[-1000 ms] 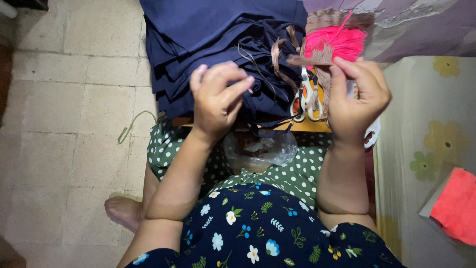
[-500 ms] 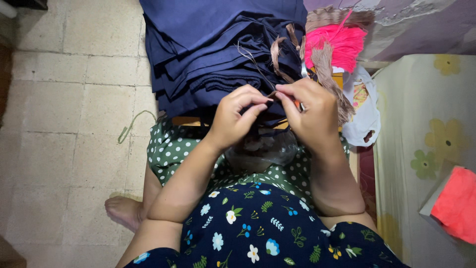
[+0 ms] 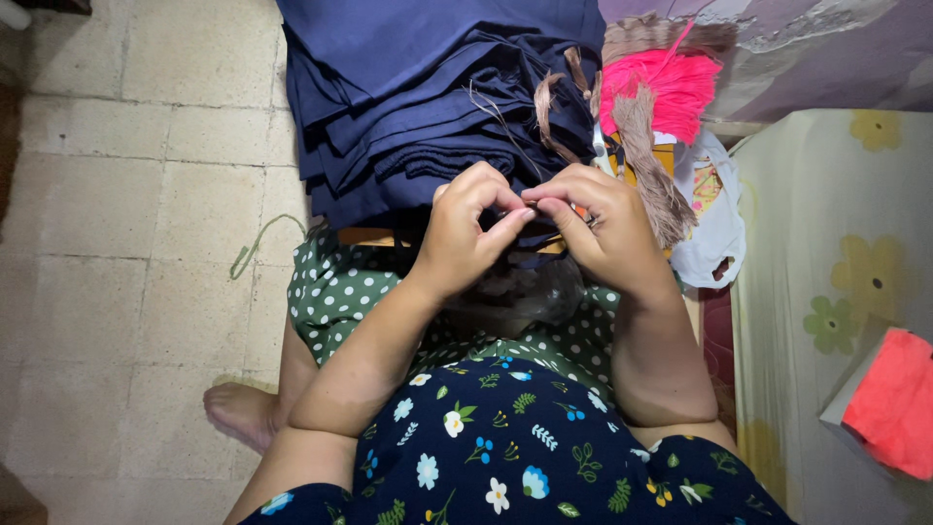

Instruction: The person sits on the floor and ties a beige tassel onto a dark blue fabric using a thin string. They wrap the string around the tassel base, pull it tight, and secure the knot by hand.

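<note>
While both hands meet above the lap, the left hand (image 3: 466, 233) and right hand (image 3: 598, 228) each keep a pinched grip on a fine thread (image 3: 533, 204) between fingertips. Behind them lies stacked navy cloth (image 3: 428, 87); pink yarn (image 3: 666, 87) and brown tassels (image 3: 646, 156) sit just right, beside a white bag (image 3: 714, 224). A red cloth (image 3: 894, 399) lies well apart.
</note>
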